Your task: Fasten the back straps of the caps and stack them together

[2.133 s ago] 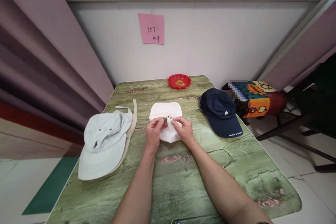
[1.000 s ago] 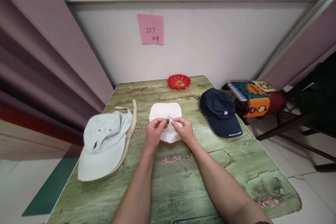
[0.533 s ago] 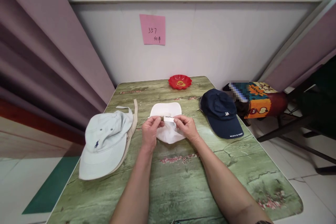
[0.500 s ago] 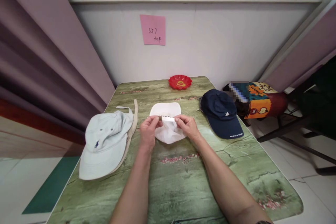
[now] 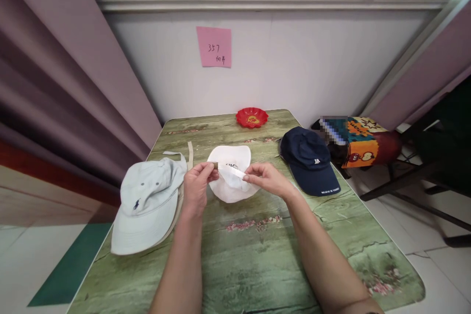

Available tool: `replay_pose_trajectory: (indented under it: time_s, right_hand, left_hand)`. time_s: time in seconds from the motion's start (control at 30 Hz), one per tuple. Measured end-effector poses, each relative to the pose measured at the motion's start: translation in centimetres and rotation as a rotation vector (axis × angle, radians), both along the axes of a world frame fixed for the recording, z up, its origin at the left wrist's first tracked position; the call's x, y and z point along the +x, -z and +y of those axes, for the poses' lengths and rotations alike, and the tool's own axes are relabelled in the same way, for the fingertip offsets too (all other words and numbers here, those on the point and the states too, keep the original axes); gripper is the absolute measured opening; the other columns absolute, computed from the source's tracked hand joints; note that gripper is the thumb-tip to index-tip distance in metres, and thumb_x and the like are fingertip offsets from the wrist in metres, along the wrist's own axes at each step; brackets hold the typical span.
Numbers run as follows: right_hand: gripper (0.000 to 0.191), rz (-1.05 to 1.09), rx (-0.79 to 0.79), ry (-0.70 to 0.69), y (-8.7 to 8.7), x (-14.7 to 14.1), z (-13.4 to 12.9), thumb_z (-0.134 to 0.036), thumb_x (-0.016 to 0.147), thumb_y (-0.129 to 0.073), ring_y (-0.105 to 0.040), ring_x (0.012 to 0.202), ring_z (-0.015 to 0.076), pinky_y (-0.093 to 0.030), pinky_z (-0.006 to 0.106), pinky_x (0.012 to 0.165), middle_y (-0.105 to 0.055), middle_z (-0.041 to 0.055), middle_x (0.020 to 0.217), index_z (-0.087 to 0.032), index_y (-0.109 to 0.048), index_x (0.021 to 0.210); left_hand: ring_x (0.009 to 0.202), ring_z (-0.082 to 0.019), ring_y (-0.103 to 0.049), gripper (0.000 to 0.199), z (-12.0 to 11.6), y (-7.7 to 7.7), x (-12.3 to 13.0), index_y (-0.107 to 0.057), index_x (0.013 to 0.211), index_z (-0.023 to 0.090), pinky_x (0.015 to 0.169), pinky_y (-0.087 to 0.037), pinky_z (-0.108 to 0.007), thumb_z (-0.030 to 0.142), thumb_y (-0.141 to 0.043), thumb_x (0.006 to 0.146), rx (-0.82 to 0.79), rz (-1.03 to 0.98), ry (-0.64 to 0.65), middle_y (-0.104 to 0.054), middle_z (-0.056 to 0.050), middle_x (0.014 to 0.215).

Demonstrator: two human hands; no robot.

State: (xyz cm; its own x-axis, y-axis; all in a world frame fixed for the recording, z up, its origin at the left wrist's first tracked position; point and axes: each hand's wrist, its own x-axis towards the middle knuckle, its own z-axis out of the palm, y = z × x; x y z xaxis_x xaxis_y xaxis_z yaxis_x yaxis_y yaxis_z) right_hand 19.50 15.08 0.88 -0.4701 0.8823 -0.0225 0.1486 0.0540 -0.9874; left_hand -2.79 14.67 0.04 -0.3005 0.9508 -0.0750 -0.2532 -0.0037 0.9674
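Pale blue cap (image 5: 149,206) laid over beige cap (image 5: 178,208), table's (image 5: 250,260) left edge. White strap (image 5: 234,171), left end pinched in fingers of left hand (image 5: 196,184). White cap (image 5: 230,192) set mid-table beneath strap, brim pointed away. Red dish (image 5: 252,117) placed behind. Strap's right end pinched by right hand (image 5: 270,178). Navy cap (image 5: 307,157) placed right.

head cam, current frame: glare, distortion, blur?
Head view: soft light, corner at upper right blown out; head view: left curtain slants, likely wide-angle stretch; head view: white cap bright, fabric detail faint; head view: navy cap brim lettering small and soft; head view: pixelation beside patterned item.
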Motion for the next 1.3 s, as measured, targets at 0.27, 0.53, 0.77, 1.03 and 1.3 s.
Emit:
replay_pose_trajectory:
  time_s: [0.27, 0.53, 0.77, 1.03, 1.3]
  right_hand:
    - [0.024, -0.125, 0.181, 0.240, -0.1, -0.4, 0.0, -0.040, 0.087, -0.059, -0.049, 0.056, 0.0116, -0.034, 0.023, 0.056, -0.061, -0.0026, 0.063, -0.019, -0.069, 0.094]
    - [0.024, -0.447, 0.434, 0.464, -1.0, 0.0, -0.3, -0.044, 0.086, -0.064, -0.054, 0.056, 0.0146, -0.031, 0.026, 0.057, -0.070, 0.0002, 0.066, -0.025, -0.078, 0.085]
    - [0.017, -0.408, 0.496, 0.357, -1.7, -1.0, -0.9, -0.036, 0.089, -0.064, -0.067, 0.074, 0.0183, -0.040, 0.027, 0.068, -0.079, 0.0017, 0.091, -0.027, -0.078, 0.091]
    - [0.013, -0.326, 0.489, 0.399, -1.0, -1.2, -0.6, -0.029, 0.088, -0.064, -0.069, 0.078, 0.0183, -0.042, 0.027, 0.068, -0.078, 0.0003, 0.092, -0.026, -0.077, 0.088]
    - [0.014, -0.324, 0.524, 0.355, -0.8, -1.4, -0.4, -0.028, 0.089, -0.062, -0.068, 0.077, 0.0183, -0.042, 0.027, 0.069, -0.078, 0.0010, 0.089, -0.025, -0.075, 0.085]
  left_hand:
    - [0.056, -0.014, -0.063, 0.034, -0.4, -0.9, 0.5, -0.070, 0.082, 0.013, 0.063, -0.055, -0.029, 0.036, -0.084, 0.062, -0.004, 0.012, 0.048, -0.071, -0.004, 0.067]
    - [0.054, -0.014, -0.063, 0.039, -0.9, -1.5, 1.7, -0.070, 0.076, 0.012, 0.060, -0.053, -0.028, 0.042, -0.086, 0.058, -0.039, 0.051, 0.168, -0.071, -0.004, 0.066]
    - [0.055, -0.015, -0.064, 0.035, -0.9, -1.2, 2.0, -0.071, 0.077, 0.013, 0.062, -0.053, -0.028, 0.041, -0.085, 0.062, -0.029, 0.048, 0.213, -0.072, -0.006, 0.069]
    - [0.056, -0.015, -0.064, 0.033, -1.2, -1.1, 2.3, -0.071, 0.080, 0.012, 0.063, -0.053, -0.028, 0.038, -0.085, 0.064, -0.004, 0.045, 0.269, -0.074, -0.007, 0.072]
    - [0.059, -0.017, -0.066, 0.032, -1.1, -1.1, 2.3, -0.073, 0.083, 0.013, 0.065, -0.054, -0.030, 0.036, -0.085, 0.064, -0.002, 0.036, 0.325, -0.075, -0.008, 0.073]
